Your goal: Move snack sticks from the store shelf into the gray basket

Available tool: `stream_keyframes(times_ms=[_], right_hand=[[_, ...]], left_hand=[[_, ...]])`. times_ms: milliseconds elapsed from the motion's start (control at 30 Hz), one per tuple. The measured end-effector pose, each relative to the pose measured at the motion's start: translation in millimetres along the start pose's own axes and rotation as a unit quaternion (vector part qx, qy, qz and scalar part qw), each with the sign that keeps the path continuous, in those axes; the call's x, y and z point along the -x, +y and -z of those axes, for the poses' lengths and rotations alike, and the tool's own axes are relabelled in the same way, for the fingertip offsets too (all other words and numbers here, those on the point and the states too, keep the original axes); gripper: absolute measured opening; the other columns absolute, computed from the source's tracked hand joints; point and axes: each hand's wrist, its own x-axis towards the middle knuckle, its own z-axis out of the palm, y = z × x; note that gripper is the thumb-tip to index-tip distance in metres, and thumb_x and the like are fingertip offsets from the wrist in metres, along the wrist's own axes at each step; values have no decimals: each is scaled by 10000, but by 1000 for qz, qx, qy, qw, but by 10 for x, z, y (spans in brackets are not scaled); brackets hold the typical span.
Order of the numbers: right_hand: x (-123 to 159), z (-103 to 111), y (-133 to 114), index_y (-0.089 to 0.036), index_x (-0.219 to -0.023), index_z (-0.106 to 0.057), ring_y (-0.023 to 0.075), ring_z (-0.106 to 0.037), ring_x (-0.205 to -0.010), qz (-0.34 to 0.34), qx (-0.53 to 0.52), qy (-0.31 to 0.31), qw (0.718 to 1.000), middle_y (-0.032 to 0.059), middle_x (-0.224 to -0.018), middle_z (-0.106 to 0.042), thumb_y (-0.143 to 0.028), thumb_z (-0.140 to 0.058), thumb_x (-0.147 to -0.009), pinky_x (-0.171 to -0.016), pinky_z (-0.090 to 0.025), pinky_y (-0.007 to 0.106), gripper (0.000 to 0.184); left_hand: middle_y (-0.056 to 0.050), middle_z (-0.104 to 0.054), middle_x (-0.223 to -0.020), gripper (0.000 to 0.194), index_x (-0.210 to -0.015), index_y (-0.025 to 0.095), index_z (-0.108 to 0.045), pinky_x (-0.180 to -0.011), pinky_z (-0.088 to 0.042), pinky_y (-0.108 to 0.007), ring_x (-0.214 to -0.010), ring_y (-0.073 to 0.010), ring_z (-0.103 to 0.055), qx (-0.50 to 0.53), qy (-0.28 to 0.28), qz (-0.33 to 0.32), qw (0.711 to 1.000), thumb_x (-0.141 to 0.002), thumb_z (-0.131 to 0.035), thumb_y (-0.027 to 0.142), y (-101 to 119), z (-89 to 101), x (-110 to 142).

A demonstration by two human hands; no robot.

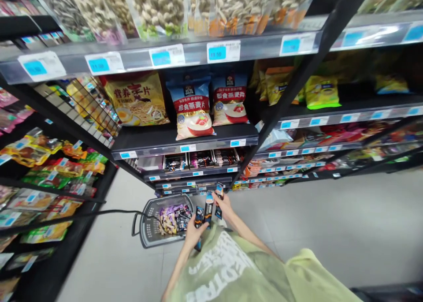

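In front of my body, my left hand is closed on slim black-and-blue packets. Close beside it, my right hand grips more packets of the same kind, one with its blue end sticking up. Between the two hands stands another slim packet, apparently touched by both; which hand bears it I cannot tell. Just left of my hands, a grey shopping basket on the floor contains purple, cream and dark packets. What the packets contain is too small to read.
Ahead, a shelf bears oatmeal bags; open boxes of dark packets sit below. Bags of nuts fill the upper shelf. A snack rack stands left. A black strap reaches toward the basket. Grey floor extends right.
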Motion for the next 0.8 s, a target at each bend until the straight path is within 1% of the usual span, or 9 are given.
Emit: stream_keyframes(times_ms=[100,167,233,367,467,567,667,733,800], right_hand=[[-42,205,-110,-181,-829,-623,110,-421,-502,-5,-11,-27,1000,-63,-533,-496,-630,-822,-586,-521,-334,244,549],[-49,320,-123,-177,-807,-632,100,-406,-490,-17,-14,-58,998,-64,-525,-500,-587,-856,-570,-508,-316,242,524],[-62,416,-111,-178,-810,-639,94,-393,-481,-28,-32,-58,997,-59,-537,-516,-553,-873,-565,-498,-309,245,506],[-129,587,-118,-195,-812,-639,92,-403,-499,-13,-76,-6,997,-35,-635,-574,-469,-916,-519,-501,-327,254,488],[-155,691,-176,-207,-760,-599,86,-384,-490,-8,-88,18,996,-53,-615,-531,-457,-917,-519,-493,-321,248,471],[-134,755,-240,-206,-729,-566,84,-376,-488,-2,-73,16,997,-71,-580,-490,-472,-896,-561,-494,-317,239,455],[-144,803,-327,-199,-727,-574,89,-386,-504,-1,-43,8,999,-68,-581,-499,-493,-865,-593,-490,-317,234,435],[-189,842,-454,-197,-745,-585,93,-400,-529,6,-30,45,999,-56,-627,-530,-496,-847,-592,-489,-320,230,427],[-216,881,-687,-205,-756,-558,91,-400,-549,17,-47,107,993,-57,-665,-526,-468,-838,-587,-489,-321,225,419]], left_hand=[[-80,-749,-942,442,-980,175,-691,-845,-549,-367,-911,-279,-687,62,-7,-39,997,-638,-789,437,100,-163,-110],[-55,-735,-871,478,-986,162,-685,-761,-542,-333,-802,-236,-674,83,-16,-40,996,-624,-814,447,195,-267,-169],[-39,-721,-829,503,-990,150,-686,-700,-518,-297,-735,-202,-649,93,-30,-45,994,-604,-840,432,303,-361,-209],[-28,-699,-788,467,-961,141,-691,-597,-459,-249,-639,-156,-593,103,-48,-48,992,-617,-852,411,489,-521,-236],[-23,-686,-778,477,-998,146,-695,-505,-407,-226,-542,-117,-533,109,-67,-38,991,-651,-842,438,589,-624,-236],[0,-654,-737,527,-1066,150,-682,-420,-343,-212,-449,-80,-448,119,-91,-16,989,-676,-829,473,680,-719,-240],[16,-622,-706,523,-1074,152,-678,-395,-304,-203,-421,-59,-404,142,-91,9,986,-695,-814,486,740,-822,-259],[27,-590,-681,482,-1031,152,-685,-396,-287,-193,-433,-52,-393,177,-81,26,981,-697,-806,478,729,-907,-283],[41,-547,-655,439,-981,153,-683,-396,-268,-182,-450,-50,-382,221,-61,48,972,-687,-798,459,671,-1008,-312]])
